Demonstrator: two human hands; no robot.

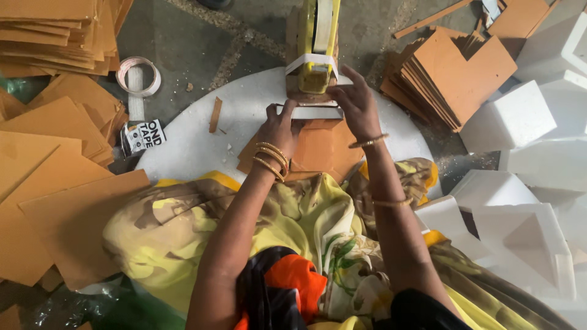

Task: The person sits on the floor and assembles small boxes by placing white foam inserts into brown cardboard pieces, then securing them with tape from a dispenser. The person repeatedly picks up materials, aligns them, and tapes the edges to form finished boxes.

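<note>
Seen from above, a person sits on the floor behind a round white board (pixel 195 146), working with both bare hands. The left hand (pixel 278 128), bangles at the wrist, is curled closed and pinches the left end of a white strip of tape (pixel 315 112) stretched flat just in front of its knuckles. The right hand (pixel 354 104) is also closed on the work, fingers bent down over the right end of the same strip and over the base of a yellow tape dispenser (pixel 315 43) standing upright just beyond the fingertips. Beneath both palms lies a small stack of brown card pieces (pixel 318 150), resting on the white board and touching the person's lap edge. Further left of the left hand are a loose roll of tape (pixel 139 74) and piles of brown sheets (pixel 55 153); to the right of the right hand sit a fanned stack of cut brown card (pixel 455 76) and white foam blocks (pixel 507 119). The risks, as I judge them: the strip could twist or stick to itself if one hand slackens, it could land crooked if the card stack slides on the smooth board, and fingertips held this close to the dispenser's cutting edge could be nicked. The dispenser could also tip if the pull is uneven.
</note>
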